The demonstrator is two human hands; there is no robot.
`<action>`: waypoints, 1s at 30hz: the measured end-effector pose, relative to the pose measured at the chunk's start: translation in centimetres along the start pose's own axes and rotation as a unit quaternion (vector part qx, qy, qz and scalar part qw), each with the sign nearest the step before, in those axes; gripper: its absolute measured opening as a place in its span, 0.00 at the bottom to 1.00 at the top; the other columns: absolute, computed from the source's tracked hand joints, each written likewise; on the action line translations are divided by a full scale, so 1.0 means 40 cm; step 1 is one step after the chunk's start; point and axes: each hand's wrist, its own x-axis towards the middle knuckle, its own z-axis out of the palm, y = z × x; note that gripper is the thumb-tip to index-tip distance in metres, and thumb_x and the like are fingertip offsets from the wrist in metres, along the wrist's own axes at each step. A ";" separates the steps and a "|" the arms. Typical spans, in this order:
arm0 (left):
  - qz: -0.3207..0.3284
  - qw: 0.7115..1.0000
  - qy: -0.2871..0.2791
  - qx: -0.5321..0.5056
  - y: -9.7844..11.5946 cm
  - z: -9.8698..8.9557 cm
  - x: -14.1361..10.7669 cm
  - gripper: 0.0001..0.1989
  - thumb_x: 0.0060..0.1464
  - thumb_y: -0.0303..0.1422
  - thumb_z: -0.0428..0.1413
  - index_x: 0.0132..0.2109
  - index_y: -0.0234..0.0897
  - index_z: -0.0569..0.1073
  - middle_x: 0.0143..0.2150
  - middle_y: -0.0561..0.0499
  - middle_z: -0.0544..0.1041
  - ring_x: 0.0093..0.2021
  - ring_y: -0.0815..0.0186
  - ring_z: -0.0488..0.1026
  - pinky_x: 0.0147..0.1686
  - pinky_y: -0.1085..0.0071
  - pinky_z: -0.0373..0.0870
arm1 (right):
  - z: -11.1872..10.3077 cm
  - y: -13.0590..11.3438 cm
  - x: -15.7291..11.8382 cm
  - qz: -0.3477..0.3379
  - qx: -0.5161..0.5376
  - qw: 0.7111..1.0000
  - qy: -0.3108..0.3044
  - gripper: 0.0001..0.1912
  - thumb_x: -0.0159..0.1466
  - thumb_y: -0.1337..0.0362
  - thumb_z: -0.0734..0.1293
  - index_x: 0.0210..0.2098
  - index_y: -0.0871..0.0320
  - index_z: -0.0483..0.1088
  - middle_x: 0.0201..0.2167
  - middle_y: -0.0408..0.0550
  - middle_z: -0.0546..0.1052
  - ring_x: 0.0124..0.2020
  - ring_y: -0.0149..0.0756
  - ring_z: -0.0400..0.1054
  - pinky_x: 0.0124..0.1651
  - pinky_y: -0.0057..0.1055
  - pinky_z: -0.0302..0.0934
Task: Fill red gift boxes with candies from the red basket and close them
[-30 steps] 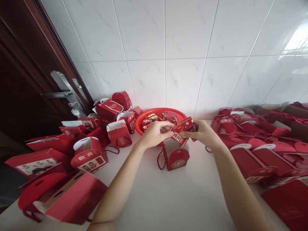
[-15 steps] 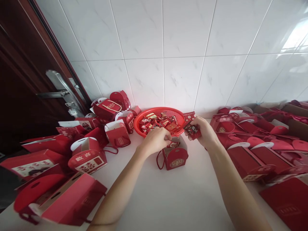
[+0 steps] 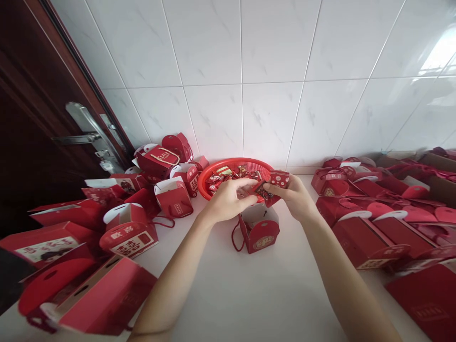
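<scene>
Head view: right hand (image 3: 299,195) grips wrapped sweets (image 3: 279,179) at one o'clock from box (image 3: 261,236); likely light, slippery; pinch mid-wrapper. Left hand (image 3: 227,199): grip unclear.

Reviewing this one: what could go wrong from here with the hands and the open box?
1. The right hand seems to grip more than one wrapped packet at once, so one might slip loose.
2. The packets are up between the open box and the basket; a dropped one could miss the box.
3. The box's cord loop sticks out below the left hand in the picture, and might get snagged.
</scene>
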 end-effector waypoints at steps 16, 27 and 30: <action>0.005 0.998 0.025 0.065 -0.011 -0.006 0.008 0.07 0.51 0.32 0.61 0.38 0.38 0.80 0.41 0.47 0.81 0.43 0.58 0.78 0.46 0.62 0.74 | -0.011 0.003 -0.005 -0.032 -0.201 0.979 -0.010 0.16 0.50 0.60 0.74 0.21 0.55 0.62 0.18 0.37 0.64 0.22 0.29 0.56 0.25 0.28 0.51; -0.016 0.969 -0.124 0.212 -0.014 -0.020 -0.007 0.09 0.53 0.31 0.58 0.36 0.42 0.84 0.37 0.50 0.83 0.38 0.58 0.78 0.40 0.68 0.70 | -0.014 0.006 -0.004 -0.004 -0.275 0.961 -0.025 0.15 0.53 0.57 0.75 0.24 0.55 0.66 0.18 0.40 0.70 0.18 0.29 0.60 0.19 0.26 0.49; -0.029 0.971 -0.122 0.205 -0.016 -0.016 -0.006 0.10 0.55 0.32 0.59 0.42 0.42 0.83 0.45 0.47 0.83 0.44 0.55 0.79 0.42 0.67 0.72 | -0.014 -0.022 -0.015 0.039 -0.188 0.981 -0.012 0.21 0.57 0.47 0.73 0.30 0.55 0.66 0.20 0.42 0.73 0.15 0.29 0.61 0.16 0.26 0.49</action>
